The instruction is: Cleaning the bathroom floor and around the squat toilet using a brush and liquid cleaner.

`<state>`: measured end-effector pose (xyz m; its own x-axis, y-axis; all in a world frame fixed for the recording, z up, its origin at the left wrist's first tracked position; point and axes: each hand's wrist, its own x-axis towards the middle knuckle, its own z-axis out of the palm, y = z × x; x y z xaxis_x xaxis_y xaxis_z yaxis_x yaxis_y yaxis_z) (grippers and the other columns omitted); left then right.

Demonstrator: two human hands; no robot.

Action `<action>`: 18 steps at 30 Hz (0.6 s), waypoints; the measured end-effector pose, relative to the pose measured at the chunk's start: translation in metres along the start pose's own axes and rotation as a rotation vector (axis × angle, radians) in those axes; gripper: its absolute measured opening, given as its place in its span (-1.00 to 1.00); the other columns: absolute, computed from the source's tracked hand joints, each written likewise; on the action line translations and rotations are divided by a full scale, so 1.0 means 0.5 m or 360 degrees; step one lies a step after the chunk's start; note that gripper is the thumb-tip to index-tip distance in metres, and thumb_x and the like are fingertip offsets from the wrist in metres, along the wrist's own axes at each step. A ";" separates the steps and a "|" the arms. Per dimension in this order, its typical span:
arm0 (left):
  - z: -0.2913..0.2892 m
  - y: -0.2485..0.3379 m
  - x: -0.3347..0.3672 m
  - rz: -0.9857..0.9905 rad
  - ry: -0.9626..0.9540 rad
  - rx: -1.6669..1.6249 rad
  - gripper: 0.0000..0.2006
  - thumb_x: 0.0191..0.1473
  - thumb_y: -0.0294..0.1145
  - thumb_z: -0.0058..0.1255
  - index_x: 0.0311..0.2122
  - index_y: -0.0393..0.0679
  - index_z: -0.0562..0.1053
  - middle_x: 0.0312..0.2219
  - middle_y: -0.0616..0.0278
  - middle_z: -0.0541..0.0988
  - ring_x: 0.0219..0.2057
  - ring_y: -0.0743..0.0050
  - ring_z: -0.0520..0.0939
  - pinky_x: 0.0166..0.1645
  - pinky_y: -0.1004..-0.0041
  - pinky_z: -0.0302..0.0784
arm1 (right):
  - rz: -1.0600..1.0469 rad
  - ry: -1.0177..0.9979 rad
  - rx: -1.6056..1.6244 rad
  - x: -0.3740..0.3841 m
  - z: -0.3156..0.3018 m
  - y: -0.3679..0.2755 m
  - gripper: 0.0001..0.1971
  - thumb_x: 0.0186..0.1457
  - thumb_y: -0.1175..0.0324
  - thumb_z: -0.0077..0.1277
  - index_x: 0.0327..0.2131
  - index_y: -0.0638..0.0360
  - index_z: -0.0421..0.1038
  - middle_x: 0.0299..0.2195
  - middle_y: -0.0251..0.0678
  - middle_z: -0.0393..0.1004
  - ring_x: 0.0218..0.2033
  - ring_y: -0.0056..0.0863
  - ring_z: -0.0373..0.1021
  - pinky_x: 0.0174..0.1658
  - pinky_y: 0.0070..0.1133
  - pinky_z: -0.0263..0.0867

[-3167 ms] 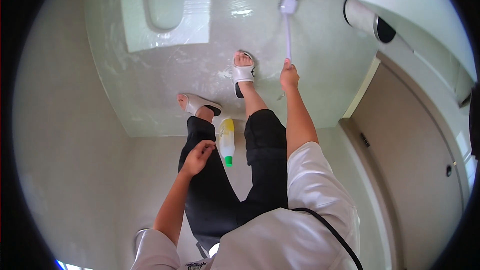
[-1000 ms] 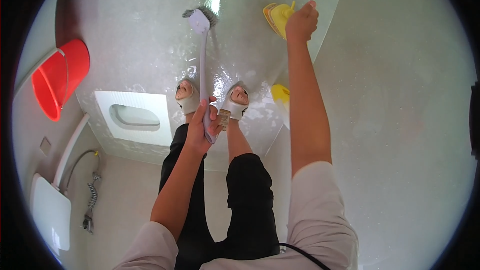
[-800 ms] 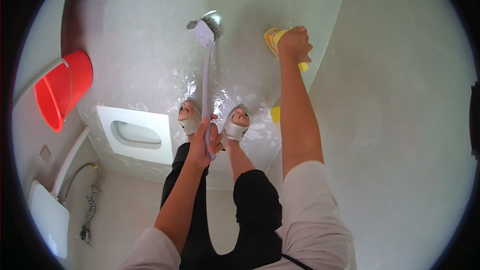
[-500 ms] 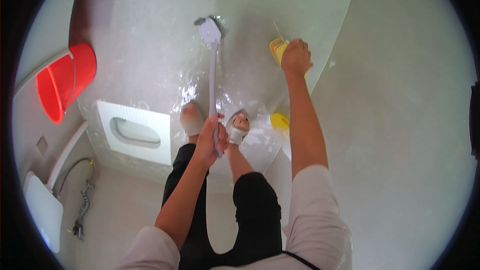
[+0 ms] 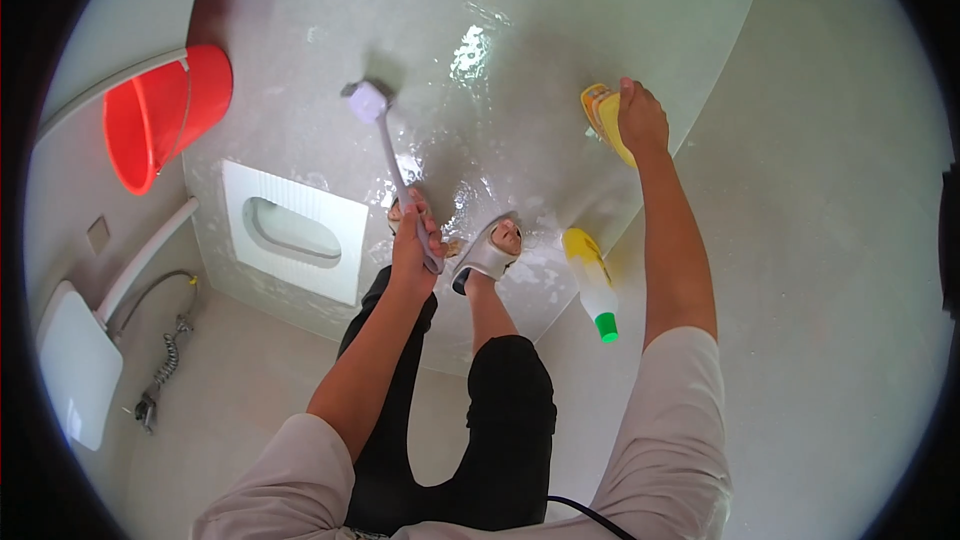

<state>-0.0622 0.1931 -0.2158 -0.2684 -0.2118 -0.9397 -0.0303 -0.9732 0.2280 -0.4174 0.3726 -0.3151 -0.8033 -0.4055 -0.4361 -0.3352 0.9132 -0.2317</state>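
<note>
My left hand (image 5: 411, 240) is wrapped round the grey handle of a long scrub brush (image 5: 369, 102). Its pale lilac head is at or just over the wet floor, with bristles mostly hidden beneath. At the upper right, my right hand (image 5: 643, 120) grips a yellow squeeze bottle (image 5: 602, 112), tilted with one end toward the floor; my fingers cover much of it. Beside my right foot, against the wall, stands another bottle (image 5: 590, 270), white and yellow with a green cap.
Wet, shiny patches spread over the grey floor (image 5: 520, 70). To the left is a white squat toilet (image 5: 350, 230) set in the floor. A red bucket (image 5: 215, 90) is beyond it, near a white pipe (image 5: 150, 260) and a coiled hose (image 5: 170, 355).
The brush head has swung left and nearer to me. My right hand with the bottle appears further right; the thin stream seen earlier no longer shows. The view has shifted, revealing the green-capped bottle.
</note>
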 end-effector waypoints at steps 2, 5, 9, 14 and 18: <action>-0.007 -0.001 0.011 0.0064 0.0048 -0.0104 -0.77 0.34 -0.01 -0.18 -0.13 0.12 0.37 -0.53 0.51 0.36 -0.63 0.72 0.34 -0.55 0.66 0.31 | 0.0183 0.0038 0.0082 -0.011 0.015 0.002 -0.50 0.38 -0.04 -0.44 -0.07 0.10 0.43 -0.13 -0.08 0.53 -0.17 0.07 0.48 -0.05 -0.14 0.38; -0.032 0.026 0.028 0.0091 0.0187 -0.0176 -0.76 0.34 0.00 -0.19 -0.15 0.10 0.37 -0.52 0.52 0.37 -0.63 0.72 0.33 -0.55 0.66 0.30 | 0.1130 0.0263 0.0283 -0.015 0.049 -0.053 -0.54 0.35 -0.04 -0.38 -0.08 0.03 0.44 -0.10 -0.16 0.54 -0.12 -0.02 0.50 0.07 -0.07 0.30; -0.012 0.077 0.016 0.0283 0.0296 -0.0015 -0.76 0.33 -0.09 -0.11 -0.10 -0.02 0.35 -0.54 0.47 0.32 -0.64 0.72 0.29 -0.58 0.63 0.22 | 0.1540 0.0098 0.0092 0.014 0.070 -0.045 -0.59 0.25 -0.04 -0.18 -0.05 0.01 0.43 -0.09 -0.17 0.55 0.00 -0.15 0.47 0.23 0.10 0.02; -0.024 0.045 0.022 0.0399 0.0488 0.0123 -0.72 0.31 -0.09 -0.09 -0.06 -0.05 0.33 -0.53 0.44 0.31 -0.63 0.70 0.30 -0.58 0.63 0.23 | 0.1659 0.0199 0.0374 0.003 0.092 0.005 -0.52 0.11 -0.07 0.02 -0.04 0.05 0.40 -0.07 -0.24 0.54 0.04 -0.23 0.46 0.27 0.07 -0.04; 0.005 0.074 0.017 0.0470 0.0477 0.0297 -0.69 0.28 -0.09 -0.05 -0.07 -0.11 0.38 -0.53 0.42 0.34 -0.64 0.69 0.32 -0.60 0.63 0.27 | 0.1952 0.0166 0.0453 0.008 0.069 0.005 -0.48 0.10 -0.05 0.04 0.04 0.05 0.38 -0.02 -0.36 0.52 0.07 -0.28 0.43 0.29 0.02 -0.04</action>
<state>-0.0680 0.1553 -0.2149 -0.0018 -0.5209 -0.8536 -0.1748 -0.8403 0.5131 -0.4045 0.3718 -0.3475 -0.5498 0.7166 -0.4291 0.7629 0.6401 0.0915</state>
